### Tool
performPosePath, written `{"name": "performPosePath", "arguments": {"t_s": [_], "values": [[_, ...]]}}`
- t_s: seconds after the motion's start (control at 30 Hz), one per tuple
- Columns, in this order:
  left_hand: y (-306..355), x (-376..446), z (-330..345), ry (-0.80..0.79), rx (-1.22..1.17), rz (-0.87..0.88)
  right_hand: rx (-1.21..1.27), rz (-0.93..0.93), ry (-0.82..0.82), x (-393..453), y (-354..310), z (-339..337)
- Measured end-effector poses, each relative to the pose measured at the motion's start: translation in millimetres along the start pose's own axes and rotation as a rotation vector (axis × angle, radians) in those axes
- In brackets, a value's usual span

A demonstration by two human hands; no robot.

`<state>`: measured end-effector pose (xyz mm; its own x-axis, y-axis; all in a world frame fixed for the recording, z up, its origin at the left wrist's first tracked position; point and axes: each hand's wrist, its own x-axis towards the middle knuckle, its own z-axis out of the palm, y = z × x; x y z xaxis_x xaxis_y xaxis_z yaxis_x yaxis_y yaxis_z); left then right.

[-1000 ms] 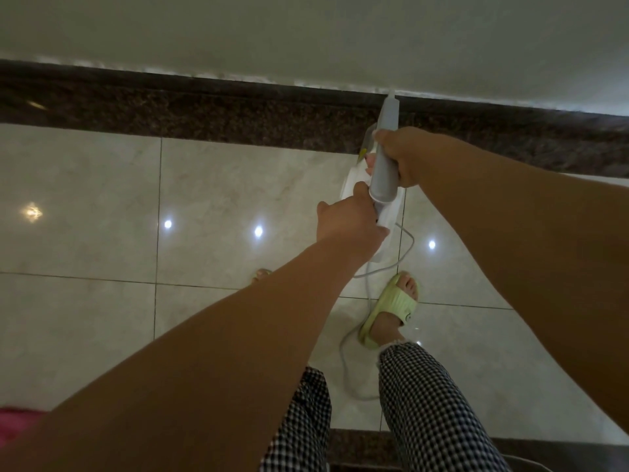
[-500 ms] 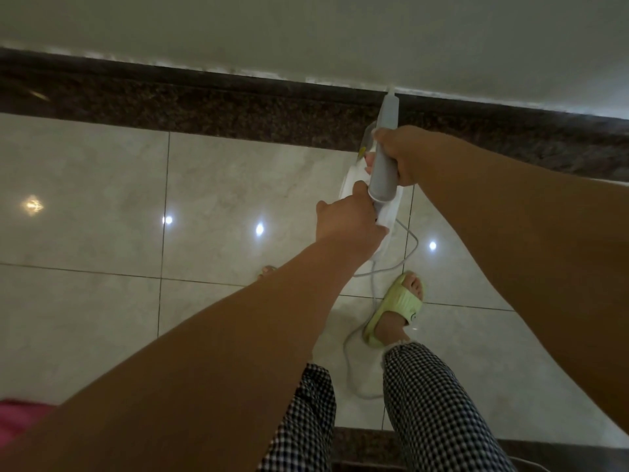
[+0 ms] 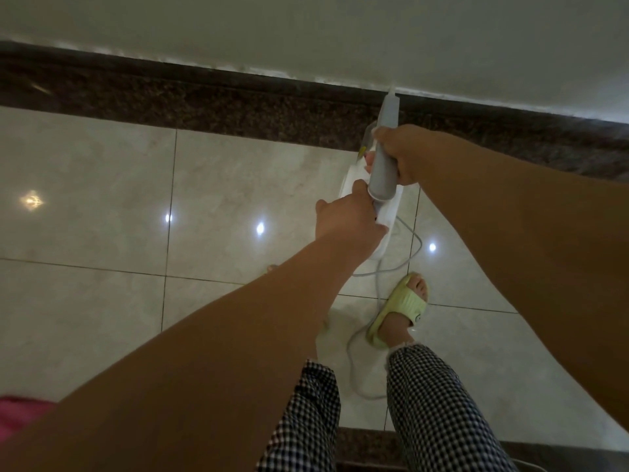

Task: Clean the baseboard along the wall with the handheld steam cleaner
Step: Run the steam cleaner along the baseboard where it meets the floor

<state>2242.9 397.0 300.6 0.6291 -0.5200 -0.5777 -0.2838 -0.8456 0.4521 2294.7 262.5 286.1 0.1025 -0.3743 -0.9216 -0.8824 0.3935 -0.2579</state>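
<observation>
— Both arms reach out toward the baseboard (image 3: 238, 107)?

— Yes. The right hand (image 3: 405, 155) is wrapped round the grey nozzle tube (image 3: 383, 165) of the steam cleaner (image 3: 384, 212), its grip closed on the tube partway down from the baseboard. The left hand (image 3: 347, 221) sits behind it, farther from the baseboard, fingers curled on the white body; the handle itself is hidden under the hand, so I can't tell exactly what that grip closes on.

— And the cleaner itself?

— White body, grey tube tapering to a pale tip (image 3: 391, 95) that meets the top edge of the dark speckled baseboard, just under the wall (image 3: 340, 28). A pale cord (image 3: 377, 277) trails from the body away from the baseboard, looping over the glossy floor tiles (image 3: 102, 199) past a foot in a green slipper (image 3: 401, 308).
</observation>
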Motion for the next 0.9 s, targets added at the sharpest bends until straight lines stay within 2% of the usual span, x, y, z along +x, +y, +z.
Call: {"name": "performPosePath", "arguments": {"t_s": [0.6,0.8,0.9], "values": [[-26.4,-3.2,-15.4,0.008,-0.013,-0.005,0.017,-0.006,-0.021,-4.1,-5.9,30.4],[-27.2,-14.5,-11.6,0.008,0.139,0.076,0.150,0.026,-0.066,-13.3,8.8,20.8],[-17.1,-16.0,-6.1,-0.048,0.241,0.131,0.271,0.044,-0.069,-6.5,26.4,-2.7]]}}
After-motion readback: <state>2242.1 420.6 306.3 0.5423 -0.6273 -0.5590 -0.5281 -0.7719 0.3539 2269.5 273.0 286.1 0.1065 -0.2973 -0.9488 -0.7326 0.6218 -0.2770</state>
